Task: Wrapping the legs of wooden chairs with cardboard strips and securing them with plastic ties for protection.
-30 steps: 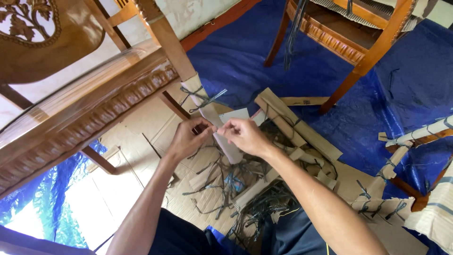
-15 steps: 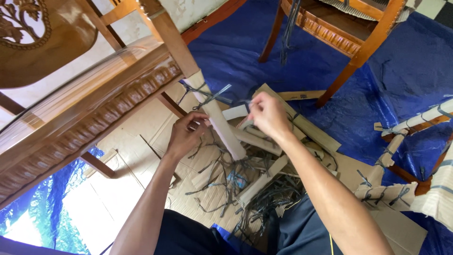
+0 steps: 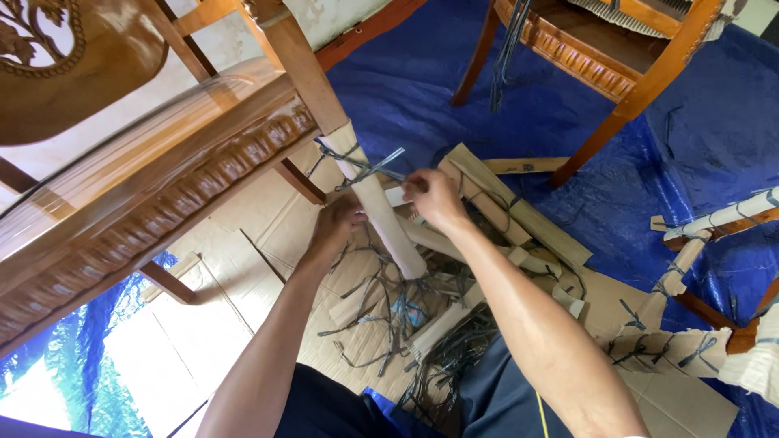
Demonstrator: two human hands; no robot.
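Observation:
A wooden chair leg [image 3: 304, 73] slants down from the top, its lower part wrapped in pale cardboard [image 3: 388, 223] and tied with a dark plastic strap [image 3: 361, 165]. My left hand [image 3: 339, 225] rests against the left side of the wrapped leg, fingers curled. On the right side of the leg, my right hand [image 3: 432, 197] pinches the free end of the strap, just below the knot.
Cut straps and cardboard strips [image 3: 495, 207] litter flattened cardboard [image 3: 260, 243] over a blue tarp [image 3: 617, 162]. A carved wooden chair rail [image 3: 154, 203] crosses on the left. Another chair [image 3: 625, 61] stands top right, and wrapped legs [image 3: 714, 223] lie at the right.
My right hand went up and right from beside the left hand, then came back left to the strap at the knot. My left hand slid lower against the wrapped leg.

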